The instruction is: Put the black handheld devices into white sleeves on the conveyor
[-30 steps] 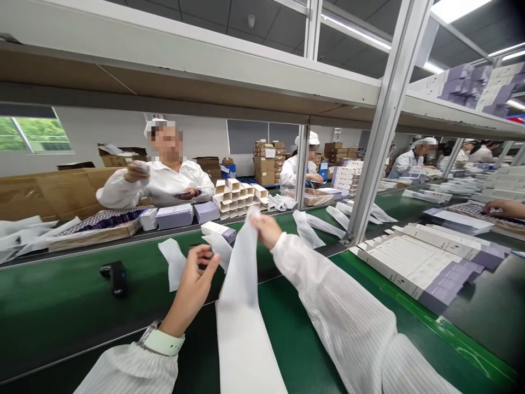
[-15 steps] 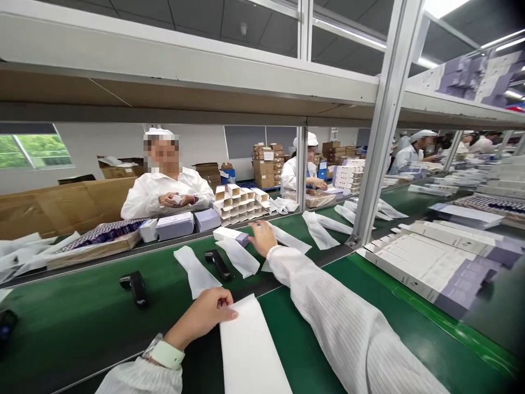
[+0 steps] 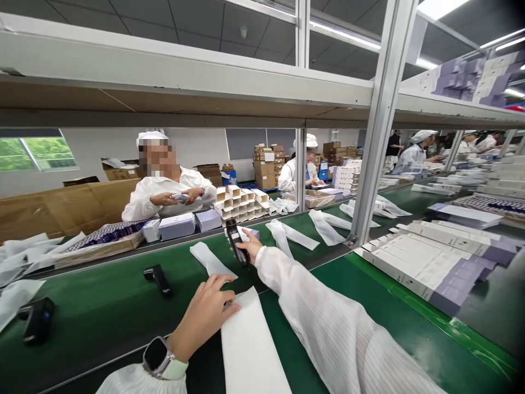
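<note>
My right hand (image 3: 251,246) reaches out over the green belt and grips a black handheld device (image 3: 237,243) with a bent head, held upright. A small white and lavender box (image 3: 253,233) is partly hidden behind that hand. My left hand (image 3: 208,309) is at the far left corner of a flat white stack of sleeves (image 3: 252,345), its thumb resting at the edge and its fingers loosely apart. Farther left on the belt lie another black device (image 3: 157,279) and a third one (image 3: 36,320). A translucent white sleeve (image 3: 211,260) lies just beyond my left hand.
A metal post (image 3: 375,126) and an overhead shelf (image 3: 184,68) frame the workspace. Flat white and lavender cartons (image 3: 430,262) are stacked on the right. Across the belt (image 3: 102,295), a co-worker (image 3: 168,186) handles a small item beside open white boxes (image 3: 240,205).
My right hand has closed on a black device and lifted it off the belt. My left fingers have loosened and spread at the stack. The remaining devices on the belt appear shifted in view.
</note>
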### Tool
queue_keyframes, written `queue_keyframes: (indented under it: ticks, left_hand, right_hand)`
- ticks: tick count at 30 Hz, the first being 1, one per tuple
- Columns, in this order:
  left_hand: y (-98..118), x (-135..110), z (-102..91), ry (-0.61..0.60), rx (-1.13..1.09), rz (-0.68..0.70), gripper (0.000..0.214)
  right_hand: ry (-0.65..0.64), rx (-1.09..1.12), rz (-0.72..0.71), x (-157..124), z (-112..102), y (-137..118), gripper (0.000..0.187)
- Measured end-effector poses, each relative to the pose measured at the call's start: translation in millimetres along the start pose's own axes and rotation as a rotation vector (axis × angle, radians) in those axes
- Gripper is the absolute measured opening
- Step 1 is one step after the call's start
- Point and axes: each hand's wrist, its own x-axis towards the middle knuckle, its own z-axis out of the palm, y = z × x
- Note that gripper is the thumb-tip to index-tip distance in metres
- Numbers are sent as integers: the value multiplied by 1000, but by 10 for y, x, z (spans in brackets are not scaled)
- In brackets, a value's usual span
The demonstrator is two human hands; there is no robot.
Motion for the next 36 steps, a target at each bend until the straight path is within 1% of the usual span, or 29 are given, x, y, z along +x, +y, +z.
queue_keyframes:
  ticks: [4,5,6,9,12,15,17,19,22,23,24,25,26,27,28,29,30,31,32,33,34,35,36]
  left_hand:
    - [-36,1,31,12,27,48,36]
    - [-41,3,36,15,26,49,37]
    - [-44,5,39,20,24,48,37]
    - [-32,12,31,56,3,42,34]
    - [-3,22,9,98,-61,16,34]
    - [14,41,-20,138,-143,-49,35]
    - [12,57,-49,194,-188,-111,32]
    - [5,72,-90,270,-214,-170,29]
    - [5,91,-157,375,-245,-210,27]
    - [9,96,-174,407,-263,-219,27]
    - [13,101,-183,436,-285,-229,27]
    - [15,104,-185,464,-314,-243,26]
    - [14,106,-176,492,-350,-263,26]
    - [8,106,-157,507,-390,-284,27]
    - [-3,102,-129,504,-427,-306,31]
    - [-18,94,-92,472,-454,-324,35]
    - [-37,84,-51,405,-466,-333,38]
    - [-57,71,-8,302,-462,-327,39]
    - [-76,57,32,174,-448,-302,38]
    - [-92,43,67,49,-432,-271,36]
    - [-105,30,91,-55,-418,-244,36]
    - [-113,20,106,-131,-411,-225,36]
    - [-116,13,109,-180,-410,-219,37]
  right_hand:
    - [-291,620,-17,-293,-344,-228,80]
    - [-334,712,-6,-372,-398,-277,82]
    - [-344,741,7,-444,-434,-318,81]
    - [-327,732,11,-582,-448,-381,79]
    - [-323,696,23,-609,-382,-388,77]
    - [-314,625,111,-593,-324,-384,62]
    - [-344,583,162,-600,-309,-379,51]
    - [-466,573,161,-633,-307,-364,45]
    - [-781,534,124,-706,-297,-323,43]
    - [-866,504,118,-720,-291,-311,42]
    - [-914,484,114,-720,-286,-303,41]
    - [-909,482,107,-703,-290,-303,40]
    - [-840,505,86,-665,-307,-310,38]
    - [-706,550,46,-606,-344,-322,36]
    - [-520,603,-9,-528,-402,-337,35]
    - [-300,632,-72,-435,-481,-350,32]
    - [-50,604,-134,-333,-576,-356,29]
    - [195,526,-180,-231,-680,-350,27]
    - [406,420,-205,-135,-781,-328,28]
    - [563,305,-209,-50,-870,-288,30]
    - [664,202,-199,20,-937,-230,32]
    - [713,132,-186,75,-975,-157,33]
    - [721,97,-176,117,-983,-76,32]
